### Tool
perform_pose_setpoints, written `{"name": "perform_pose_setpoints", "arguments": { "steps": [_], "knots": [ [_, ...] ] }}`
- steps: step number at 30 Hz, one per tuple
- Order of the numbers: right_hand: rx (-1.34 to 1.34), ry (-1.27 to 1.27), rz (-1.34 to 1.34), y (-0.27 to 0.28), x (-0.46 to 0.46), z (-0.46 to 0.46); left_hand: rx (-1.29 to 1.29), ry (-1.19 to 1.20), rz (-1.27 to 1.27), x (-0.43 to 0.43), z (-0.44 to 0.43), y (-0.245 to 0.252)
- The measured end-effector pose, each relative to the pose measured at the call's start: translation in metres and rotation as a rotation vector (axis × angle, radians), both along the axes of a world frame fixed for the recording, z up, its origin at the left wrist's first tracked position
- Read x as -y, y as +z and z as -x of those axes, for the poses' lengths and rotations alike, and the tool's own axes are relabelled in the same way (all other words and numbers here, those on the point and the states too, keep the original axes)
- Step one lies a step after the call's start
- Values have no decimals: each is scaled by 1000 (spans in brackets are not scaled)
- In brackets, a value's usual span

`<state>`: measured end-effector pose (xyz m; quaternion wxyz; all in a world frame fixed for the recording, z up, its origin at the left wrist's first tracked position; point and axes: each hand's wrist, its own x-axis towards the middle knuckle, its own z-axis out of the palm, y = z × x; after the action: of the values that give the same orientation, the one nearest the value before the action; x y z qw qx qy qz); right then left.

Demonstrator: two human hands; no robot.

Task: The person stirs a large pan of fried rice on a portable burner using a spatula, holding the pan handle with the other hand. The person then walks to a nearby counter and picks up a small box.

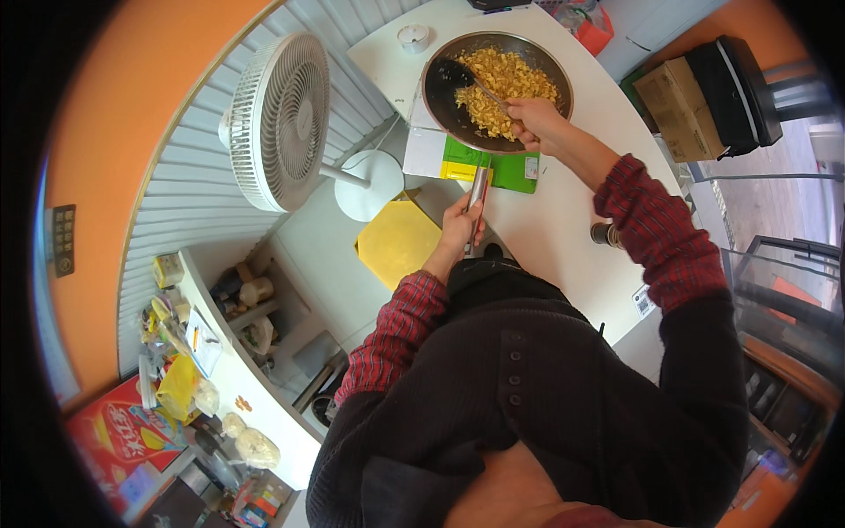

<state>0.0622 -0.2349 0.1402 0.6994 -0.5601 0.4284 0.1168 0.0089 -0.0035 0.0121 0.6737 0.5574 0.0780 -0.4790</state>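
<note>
A dark wok point(439, 112) holds a heap of yellow, crumbly food point(498, 86) that looks like scrambled egg or fried rice. My left hand point(461, 224) grips the wok's long metallic handle point(482, 188). In my right hand point(536, 124) is the handle of a spatula or ladle point(487, 92), whose dark head lies over the left inside of the wok. Under the wok's near edge are a green and yellow flat box or booklet point(518, 173) and a white box point(424, 153), both partly covered by it.
A white table point(538, 221) carries the wok, a small white round container point(413, 38) and a dark-lidded jar point(605, 234) by my right sleeve. Left stand a white fan point(280, 122) and a yellow stool point(399, 241). A cluttered white counter point(264, 402) runs along the lower left. Cardboard box point(680, 109) at right.
</note>
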Motion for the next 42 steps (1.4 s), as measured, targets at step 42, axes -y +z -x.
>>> {"name": "perform_pose_setpoints", "arguments": {
  "steps": [42],
  "knots": [
    [-59, 547, 1455, -48, 43, 99, -14, 78, 39, 4, 4, -3]
  ]
}}
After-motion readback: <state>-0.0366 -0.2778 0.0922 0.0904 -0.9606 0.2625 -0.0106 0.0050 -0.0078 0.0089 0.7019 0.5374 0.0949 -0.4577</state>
